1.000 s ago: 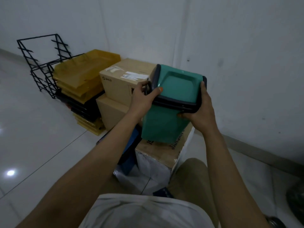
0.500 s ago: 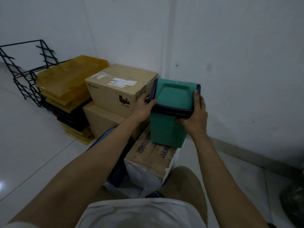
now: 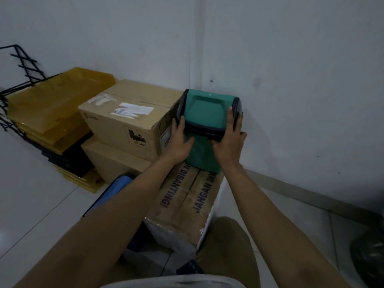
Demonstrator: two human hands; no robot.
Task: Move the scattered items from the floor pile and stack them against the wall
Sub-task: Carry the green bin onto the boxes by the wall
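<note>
Green plastic bin (image 3: 204, 154), hands gripping black rim

A: Wire rack (image 3: 19, 65), far left, is cut off by the frame edge, only part showing.

B: Yep. Dark bag (image 3: 368, 254) bottom right is cut off too, and too dim to tell what's in it.

A: Green bin (image 3: 204, 113): base hidden behind the wrists, can't tell if it's resting on the printed carton (image 3: 187, 204) or just above it.

B: Carton text is half covered by the left arm, only "JANGAN" and a few more letters read.

A: Blue thing (image 3: 119, 183) is mostly behind the left forearm, can't ID it.

B: Label (image 3: 133, 110) on the top box (image 3: 124, 121) is too small to read. Lower box (image 3: 112, 161) mostly hidden.

A: Right hand (image 3: 228, 142): fingertips wrap out of sight round the bin's rim.
</note>
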